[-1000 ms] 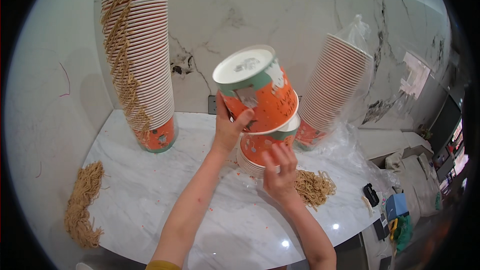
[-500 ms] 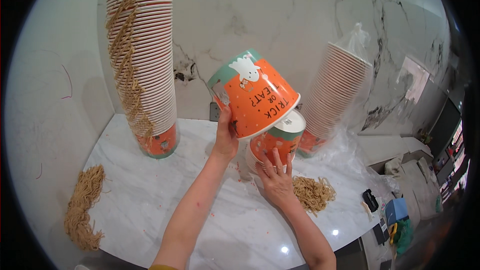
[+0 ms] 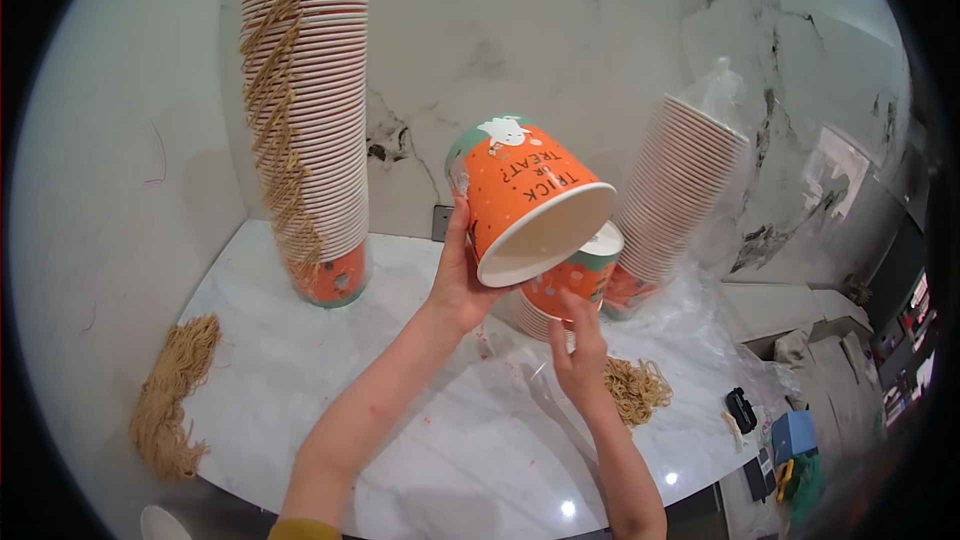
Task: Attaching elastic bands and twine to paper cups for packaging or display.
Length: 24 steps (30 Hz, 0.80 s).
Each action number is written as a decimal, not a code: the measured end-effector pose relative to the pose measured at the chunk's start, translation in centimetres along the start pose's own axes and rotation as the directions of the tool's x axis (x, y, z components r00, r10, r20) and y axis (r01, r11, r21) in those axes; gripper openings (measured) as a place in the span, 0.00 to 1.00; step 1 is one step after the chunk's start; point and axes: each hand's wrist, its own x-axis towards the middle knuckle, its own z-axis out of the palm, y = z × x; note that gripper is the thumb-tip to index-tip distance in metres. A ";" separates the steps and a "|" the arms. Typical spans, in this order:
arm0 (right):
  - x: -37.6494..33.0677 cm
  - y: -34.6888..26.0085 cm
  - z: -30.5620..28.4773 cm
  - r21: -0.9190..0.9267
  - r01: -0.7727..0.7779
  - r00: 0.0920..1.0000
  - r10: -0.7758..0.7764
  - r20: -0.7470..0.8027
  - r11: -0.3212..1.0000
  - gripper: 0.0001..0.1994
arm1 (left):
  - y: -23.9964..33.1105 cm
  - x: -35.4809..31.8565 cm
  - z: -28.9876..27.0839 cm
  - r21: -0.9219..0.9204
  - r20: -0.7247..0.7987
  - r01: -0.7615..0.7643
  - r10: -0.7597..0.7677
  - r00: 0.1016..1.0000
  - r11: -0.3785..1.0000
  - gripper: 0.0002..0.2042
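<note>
My left hand (image 3: 466, 285) is closed around an orange and green paper bucket (image 3: 535, 175) with a white cartoon figure and dark lettering. Tilted in the air above the table, the bucket shows its white mouth (image 3: 548, 235) on the lower right. Behind it stands a short stack of similar buckets (image 3: 568, 285), bottoms up and partly hidden. My right hand (image 3: 580, 348) is in front of that stack with fingers apart and nothing visible in them. Beside its wrist lies a loose pile of tan twisted cords (image 3: 636, 392).
A tall bucket stack (image 3: 320, 130) at the left has cords hanging down its side. Another stack (image 3: 680, 190), wrapped in clear plastic, leans at the right. A cord bundle (image 3: 172, 400) hangs over the left edge of the marble-patterned table (image 3: 400, 470). A black object (image 3: 740, 408) lies near the right edge.
My left hand has tipped the bucket, bringing its open mouth into sight. My right hand has come away from the short stack and its fingers have bent. The whole view has shifted slightly.
</note>
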 end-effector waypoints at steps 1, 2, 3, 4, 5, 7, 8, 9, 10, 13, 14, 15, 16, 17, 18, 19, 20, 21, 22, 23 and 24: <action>0.1 -0.5 -0.3 0.126 -0.043 0.998 0.047 -0.028 0.991 0.27 | 0.3 -0.9 0.3 0.000 -0.010 -0.001 0.001 1.000 1.000 0.44; 0.2 -1.4 -0.8 0.251 -0.083 0.994 0.098 -0.049 0.964 0.30 | 0.6 -2.1 0.6 -0.010 -0.029 0.050 -0.050 0.998 0.999 0.44; 0.1 -1.6 -1.4 0.328 -0.127 0.988 0.147 -0.036 0.936 0.34 | 0.8 -3.1 0.9 -0.025 -0.037 0.103 -0.104 0.994 0.994 0.43; 0.1 -2.2 -1.4 0.338 -0.129 0.989 0.147 -0.029 0.933 0.34 | 1.2 -4.7 0.9 -0.032 -0.048 0.142 -0.144 0.988 0.989 0.43; 0.2 -3.0 -1.6 0.388 -0.065 0.993 0.098 -0.066 0.919 0.34 | 1.3 -6.0 0.1 -0.068 -0.064 0.183 -0.187 0.980 0.981 0.42; 0.7 -4.7 -2.1 0.409 0.026 0.993 0.022 -0.112 0.912 0.35 | 1.5 -8.8 0.4 -0.086 -0.160 0.233 -0.244 0.956 0.969 0.42; 0.7 -4.9 -2.1 0.419 0.023 0.994 0.023 -0.106 0.908 0.35 | 1.2 -9.7 -0.2 -0.084 -0.171 0.229 -0.240 0.956 0.970 0.42; 0.8 -5.2 -1.9 0.326 0.068 0.995 -0.040 -0.090 0.943 0.33 | 1.0 -10.4 -1.2 -0.069 -0.197 0.232 -0.241 0.950 0.970 0.42; 0.9 -5.4 -1.7 0.230 0.116 0.992 -0.103 -0.068 0.966 0.32 | 0.9 -11.2 -1.9 -0.054 -0.224 0.235 -0.241 0.944 0.971 0.42; -0.4 -5.4 0.0 0.371 -0.054 0.998 0.036 0.056 0.927 0.25 | 0.8 -12.8 -2.2 -0.011 -0.243 0.283 -0.277 0.930 0.959 0.42; -0.6 -5.6 0.2 0.378 -0.054 0.997 0.033 0.064 0.924 0.25 | 0.9 -13.3 -2.2 0.047 -0.235 0.307 -0.288 0.928 0.951 0.41; -0.8 -5.7 0.3 0.377 -0.162 0.985 0.126 0.119 0.912 0.24 | 1.0 -13.6 -2.3 0.046 -0.244 0.301 -0.282 0.928 0.952 0.41; -0.9 -5.8 0.4 0.367 -0.267 0.961 0.219 0.169 0.891 0.23 | 1.1 -13.8 -2.4 0.105 -0.296 0.351 -0.308 0.904 0.931 0.41; -0.9 -5.9 0.6 0.370 -0.268 0.961 0.219 0.171 0.890 0.23 | 1.2 -13.9 -2.7 0.160 -0.349 0.402 -0.329 0.877 0.901 0.40; -0.9 -6.0 0.9 0.337 -0.278 0.959 0.239 0.153 0.900 0.24 | 1.3 -14.2 -3.6 0.163 -0.356 0.399 -0.323 0.877 0.902 0.40; -1.0 -5.8 1.1 0.300 -0.288 0.957 0.260 0.133 0.909 0.25 | 1.2 -14.4 -5.3 0.220 -0.384 0.467 -0.364 0.848 0.856 0.37; -1.1 -5.4 1.5 0.303 -0.288 0.957 0.258 0.135 0.909 0.25 | 1.1 -14.9 -6.4 0.273 -0.413 0.532 -0.402 0.817 0.802 0.33; -1.3 -4.6 1.7 0.238 -0.206 0.979 0.198 0.055 0.949 0.27 | 0.6 -15.7 -6.5 0.269 -0.414 0.535 -0.406 0.815 0.800 0.33; -1.2 -4.0 1.8 0.166 -0.121 0.992 0.127 -0.024 0.979 0.30 | 0.2 -16.5 -6.4 0.384 -0.459 0.430 -0.236 0.857 0.817 0.27; -1.1 -3.8 1.5 0.166 -0.121 0.992 0.127 -0.027 0.979 0.30 | -0.2 -17.2 -6.1 0.499 -0.478 0.324 -0.057 0.876 0.804 0.21; -1.1 -3.7 1.4 0.140 -0.129 0.991 0.134 -0.026 0.982 0.31 | -0.6 -17.9 -5.7 0.499 -0.480 0.326 -0.057 0.876 0.803 0.21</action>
